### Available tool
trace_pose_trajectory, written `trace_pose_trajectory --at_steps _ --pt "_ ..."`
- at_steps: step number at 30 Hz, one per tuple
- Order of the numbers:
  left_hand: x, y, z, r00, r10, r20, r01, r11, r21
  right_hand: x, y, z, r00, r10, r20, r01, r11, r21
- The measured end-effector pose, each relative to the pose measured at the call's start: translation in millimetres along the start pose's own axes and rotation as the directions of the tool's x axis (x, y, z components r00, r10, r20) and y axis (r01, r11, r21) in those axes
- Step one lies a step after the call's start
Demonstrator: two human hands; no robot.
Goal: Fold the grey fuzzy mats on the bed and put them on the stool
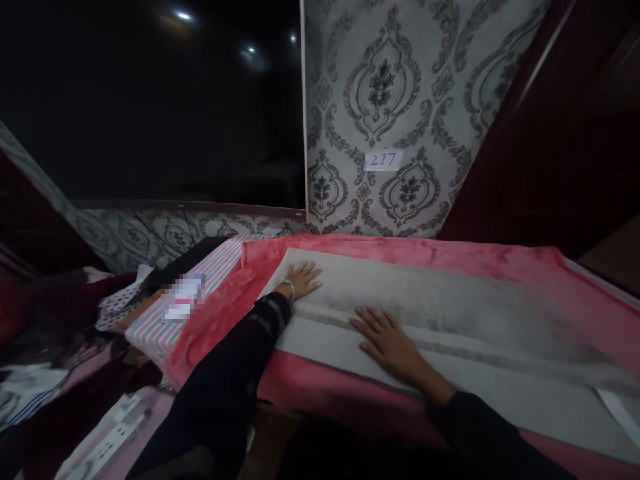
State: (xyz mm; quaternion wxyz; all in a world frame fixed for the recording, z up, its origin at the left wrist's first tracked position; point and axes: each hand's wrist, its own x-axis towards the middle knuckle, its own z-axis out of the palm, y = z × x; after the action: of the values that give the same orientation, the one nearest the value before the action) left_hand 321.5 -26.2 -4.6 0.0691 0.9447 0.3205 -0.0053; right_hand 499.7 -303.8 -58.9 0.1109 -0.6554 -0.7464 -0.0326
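A long grey piece of cloth (465, 300), folded lengthwise by the look of it, lies across a pink plush blanket (400, 250). My left hand (303, 279) rests on the cloth near its far left corner, fingers spread, with a bracelet at the wrist. Flat on the same cloth, nearer its front edge, is my right hand (387, 339), its fingers stretched out. Neither hand grips anything. A white strip (620, 413) shows at the cloth's right end.
A striped cloth (150, 327) pokes out at left, with a blurred-out item on it. Piled clothes (35, 387) and a white power strip (107, 437) lie at lower left. A large dark television (150, 100) hangs on the patterned wall, beside a paper marked 277 (383, 160).
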Motion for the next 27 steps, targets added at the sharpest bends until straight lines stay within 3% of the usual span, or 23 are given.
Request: trace_pose_trajectory --at_steps 7,11,14,16,18,20,21,23,27 --pt "40 -16 -12 0.978 -0.194 -0.078 0.193 0.981 -0.028 3 -6 -9 0.998 0.050 0.043 -0.051 0.998 0.025" --pt "48 -9 -23 0.961 -0.262 -0.086 0.262 0.965 -0.016 6 -10 -23 0.990 0.069 0.120 -0.077 0.995 0.063" --pt "47 10 -30 0.946 -0.313 -0.079 0.317 0.948 0.040 5 -2 -36 0.972 0.052 0.227 -0.087 0.985 0.149" --pt "41 33 -26 0.978 -0.194 -0.075 0.201 0.975 0.097 2 11 -44 0.967 0.047 0.251 -0.094 0.980 0.176" --pt "35 61 -15 0.996 0.087 -0.007 -0.085 0.987 0.134 1 28 -47 0.970 0.086 0.227 -0.118 0.984 0.134" --pt "32 87 -3 0.941 0.326 0.092 -0.335 0.936 0.107 3 46 -48 0.971 0.143 0.191 -0.157 0.986 0.061" --pt "33 97 3 0.918 0.376 0.124 -0.387 0.918 0.083 6 55 -47 0.971 0.163 0.177 -0.171 0.985 0.033" --pt "40 110 10 0.928 0.353 0.120 -0.362 0.930 0.059 12 74 -46 0.971 0.178 0.161 -0.181 0.983 0.003" --pt "66 109 9 0.987 0.158 0.025 -0.159 0.984 0.075 21 115 -49 0.964 0.219 0.149 -0.214 0.976 -0.044"
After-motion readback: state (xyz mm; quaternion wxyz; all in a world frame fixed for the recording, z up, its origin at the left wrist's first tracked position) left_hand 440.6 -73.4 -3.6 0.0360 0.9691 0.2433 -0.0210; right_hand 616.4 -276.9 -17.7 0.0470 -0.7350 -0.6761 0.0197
